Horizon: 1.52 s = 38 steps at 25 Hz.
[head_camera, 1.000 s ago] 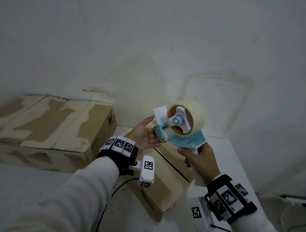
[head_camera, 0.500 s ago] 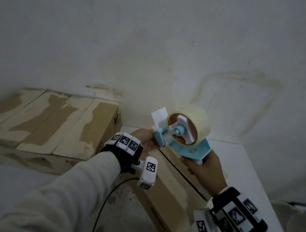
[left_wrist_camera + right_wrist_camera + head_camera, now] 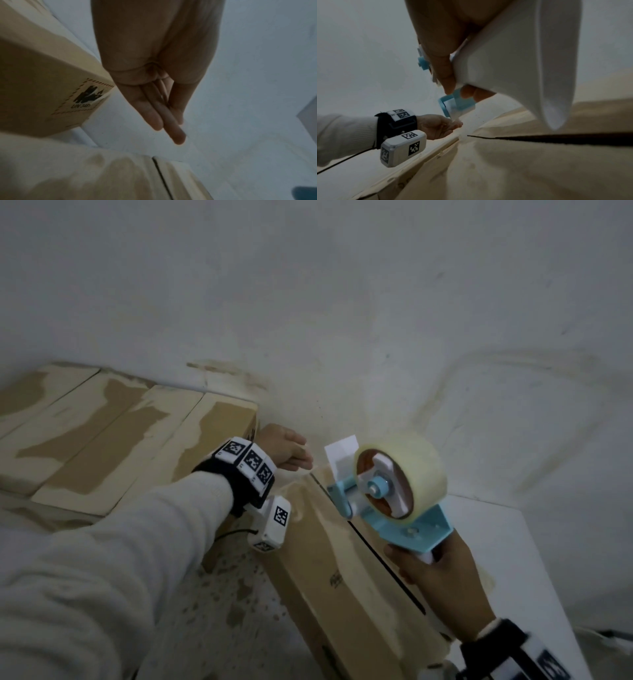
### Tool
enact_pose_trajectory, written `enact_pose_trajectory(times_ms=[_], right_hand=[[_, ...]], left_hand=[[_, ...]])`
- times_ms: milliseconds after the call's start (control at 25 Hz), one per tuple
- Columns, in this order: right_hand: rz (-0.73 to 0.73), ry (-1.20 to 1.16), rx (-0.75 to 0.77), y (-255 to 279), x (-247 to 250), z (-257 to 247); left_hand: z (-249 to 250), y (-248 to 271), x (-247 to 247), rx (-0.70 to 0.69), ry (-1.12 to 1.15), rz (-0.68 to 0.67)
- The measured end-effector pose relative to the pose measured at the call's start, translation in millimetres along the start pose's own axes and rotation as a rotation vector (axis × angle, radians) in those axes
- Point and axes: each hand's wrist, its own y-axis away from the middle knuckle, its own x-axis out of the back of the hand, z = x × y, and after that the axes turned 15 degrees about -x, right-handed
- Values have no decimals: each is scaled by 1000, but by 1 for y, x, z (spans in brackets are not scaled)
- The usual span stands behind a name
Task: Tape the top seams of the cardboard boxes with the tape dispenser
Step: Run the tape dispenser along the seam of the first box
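My right hand (image 3: pixel 438 580) grips the white handle of the blue tape dispenser (image 3: pixel 394 491), which carries a roll of clear tape and hangs over the far end of a cardboard box (image 3: pixel 342 577). The box's dark top seam (image 3: pixel 380 559) runs lengthwise and is bare. My left hand (image 3: pixel 287 451) is just past the box's far end, left of the dispenser's mouth (image 3: pixel 453 105). Its straight fingers (image 3: pixel 164 121) and thumb are pressed together on the end of the tape. A faint clear strip (image 3: pixel 462 128) runs from the mouth to the box's end.
A second, wider cardboard box (image 3: pixel 113 433) with pale torn patches lies at the left, close to my left wrist. The boxes sit on a white table (image 3: pixel 496 542) whose right edge is near my right arm. A white wall (image 3: pixel 342 320) rises directly behind.
My left hand has moved from the dispenser's front away to the left, beyond the box's far end. The dispenser has come lower and to the right over the box.
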Motion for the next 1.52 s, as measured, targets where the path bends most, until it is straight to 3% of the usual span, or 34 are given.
enact_pose_trajectory(times_ms=[360, 640, 840, 920, 1040, 1160, 1280, 1400, 1520], right_hand=[[-56, 118, -13, -28, -19, -3], [-58, 144, -59, -36, -20, 2], [-42, 150, -70, -36, -21, 2], [-47, 139, -64, -35, -21, 0], [-61, 131, -52, -33, -21, -4], [-78, 153, -22, -32, -23, -5], [-146, 201, 12, -31, -22, -10], [-263, 256, -26, -29, -22, -21], [-263, 286, -39, -30, -23, -25]], left_hand=[[-22, -35, 0, 64, -270, -101], [-36, -48, -4, 109, -488, -341], [-30, -45, -12, 85, -826, -513], [-24, -41, -10, -4, -935, -464], [-17, -20, -13, -147, -861, -462], [-25, 17, -19, -195, -730, -527], [-40, 30, -23, -310, -719, -476], [-58, 30, -27, -315, -844, -401], [-66, 27, -29, -298, -922, -368]])
